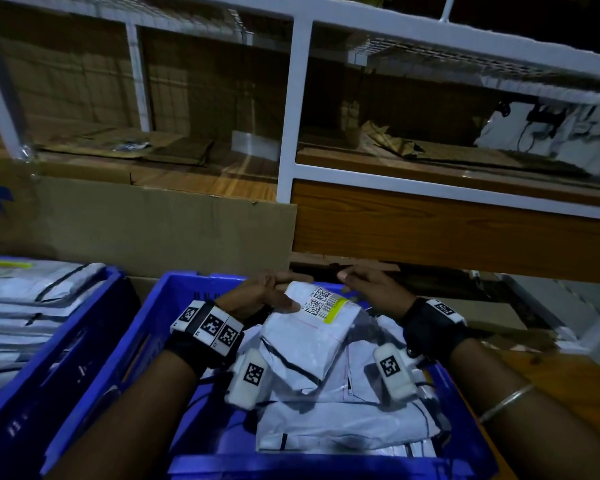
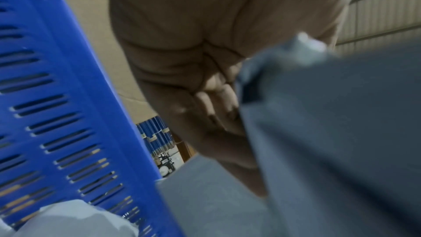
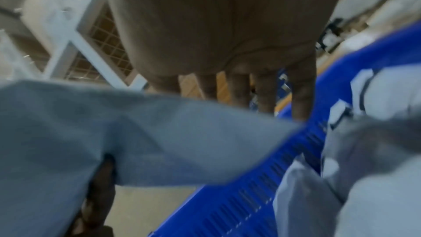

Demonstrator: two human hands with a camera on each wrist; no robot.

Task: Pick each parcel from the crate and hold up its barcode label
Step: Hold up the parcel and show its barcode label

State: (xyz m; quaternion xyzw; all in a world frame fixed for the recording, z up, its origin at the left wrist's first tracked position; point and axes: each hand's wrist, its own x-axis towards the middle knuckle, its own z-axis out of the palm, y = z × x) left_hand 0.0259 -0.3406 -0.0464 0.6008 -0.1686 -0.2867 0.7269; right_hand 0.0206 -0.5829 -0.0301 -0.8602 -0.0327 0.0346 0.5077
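Note:
A blue slotted crate (image 1: pixel 142 327) (image 2: pixel 56 96) (image 3: pixel 284 159) holds several grey-white poly parcels. The top parcel (image 1: pixel 309 336) is tilted up at its far end, with its barcode label (image 1: pixel 323 301), edged in yellow, facing me. My left hand (image 1: pixel 284 293) grips its upper left corner, thumb on top and fingers curled behind; in the left wrist view the left hand (image 2: pixel 205 96) curls behind the parcel's (image 2: pixel 330 132) edge. My right hand (image 1: pixel 352 284) is at the upper right corner. In the right wrist view its fingers (image 3: pixel 264 89) are straight and spread behind the parcel (image 3: pixel 136 132).
A second blue crate (image 1: pixel 66 341) at the left is stacked with flat parcels (image 1: pixel 25 289). A cardboard sheet (image 1: pixel 153 226) stands behind the crates. Beyond it are a white metal shelf frame (image 1: pixel 288 116) and a wooden panel (image 1: pixel 465 230). A wooden surface (image 1: pixel 551 382) lies at the right.

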